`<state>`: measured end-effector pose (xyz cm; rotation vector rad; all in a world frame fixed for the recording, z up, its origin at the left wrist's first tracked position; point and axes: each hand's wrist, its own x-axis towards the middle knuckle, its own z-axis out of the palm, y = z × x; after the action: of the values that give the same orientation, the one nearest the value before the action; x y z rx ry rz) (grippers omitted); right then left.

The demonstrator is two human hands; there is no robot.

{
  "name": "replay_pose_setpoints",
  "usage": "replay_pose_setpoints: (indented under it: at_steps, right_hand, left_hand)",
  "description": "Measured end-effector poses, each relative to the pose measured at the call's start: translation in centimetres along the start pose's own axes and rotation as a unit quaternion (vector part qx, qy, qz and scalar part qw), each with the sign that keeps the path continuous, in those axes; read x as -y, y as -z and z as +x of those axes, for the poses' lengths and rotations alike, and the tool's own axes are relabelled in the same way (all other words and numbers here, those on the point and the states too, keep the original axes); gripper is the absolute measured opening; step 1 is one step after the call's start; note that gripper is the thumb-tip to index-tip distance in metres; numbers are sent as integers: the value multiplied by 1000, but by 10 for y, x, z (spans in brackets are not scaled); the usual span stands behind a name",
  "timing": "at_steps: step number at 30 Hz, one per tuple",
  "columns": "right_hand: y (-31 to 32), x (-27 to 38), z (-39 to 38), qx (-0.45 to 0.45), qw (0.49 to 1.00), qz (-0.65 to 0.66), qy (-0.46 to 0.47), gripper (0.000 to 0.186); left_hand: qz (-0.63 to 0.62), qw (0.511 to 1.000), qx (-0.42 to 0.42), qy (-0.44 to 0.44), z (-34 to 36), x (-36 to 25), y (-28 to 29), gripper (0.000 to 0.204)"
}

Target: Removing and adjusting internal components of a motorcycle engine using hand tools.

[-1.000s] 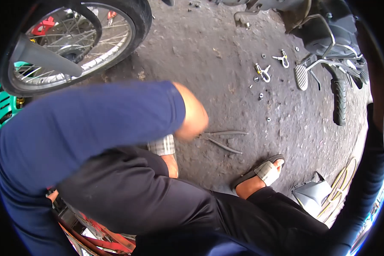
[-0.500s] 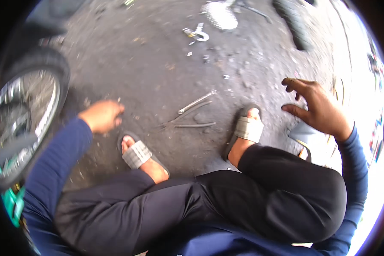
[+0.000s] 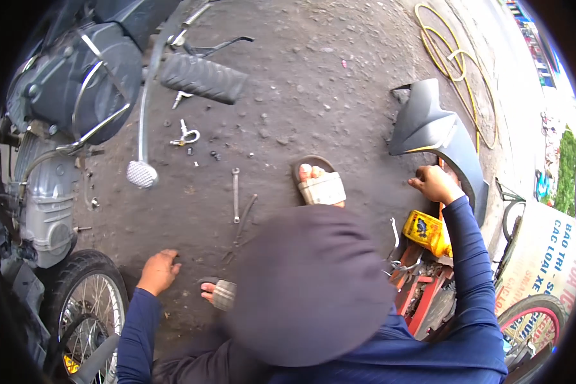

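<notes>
My left hand (image 3: 159, 272) hovers low over the dark ground beside a spoked motorcycle wheel (image 3: 89, 294), fingers loosely bent and apart, holding nothing I can see. My right hand (image 3: 436, 184) is by the near end of a grey plastic fender (image 3: 464, 144), its fingers curled in; whatever they may hold does not show. Whether it touches the fender I cannot tell. Below it sits a yellow bottle (image 3: 427, 232). A combination spanner (image 3: 235, 195) lies on the ground ahead of me, with a pair of pliers (image 3: 246, 221) close by, partly hidden by my raised knee.
On the left stands a motorcycle with its engine (image 3: 77, 83), a rubber footrest (image 3: 205, 78) and a pedal (image 3: 142, 174). Small metal parts (image 3: 185, 134) lie near it. At right are a red metal frame (image 3: 425, 301), a yellow hose (image 3: 457, 57) and a signboard (image 3: 537, 256).
The view has swung right, bringing the fender and bottle into sight. My right hand has gone from spread fingers to curled ones. My knee now covers the lower middle.
</notes>
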<state>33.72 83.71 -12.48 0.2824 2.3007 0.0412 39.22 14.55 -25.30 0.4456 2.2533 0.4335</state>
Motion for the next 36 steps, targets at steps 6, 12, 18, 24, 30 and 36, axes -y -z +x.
replay_pose_setpoints:
  at_steps: [6, 12, 18, 24, 30, 36]
  right_hand:
    - [97, 140, 5, -36, 929, 231, 288, 53]
    - [87, 250, 54, -324, 806, 160, 468, 78]
    - [62, 312, 96, -362, 671, 355, 541, 73]
    - [54, 312, 112, -100, 463, 729, 494, 45]
    - [37, 381, 63, -301, 356, 764, 446, 52]
    - [43, 410, 54, -321, 255, 832, 373, 47]
  left_hand:
    - [-117, 993, -15, -7, 9, -16, 6, 23]
    - [-29, 996, -56, 57, 42, -3, 19, 18]
    - [6, 985, -140, 103, 80, 6, 37, 16]
    - [13, 986, -145, 81, 117, -10, 39, 17]
    - [148, 931, -302, -142, 162, -55, 34, 20]
    - [-196, 967, -162, 11, 176, -143, -5, 15]
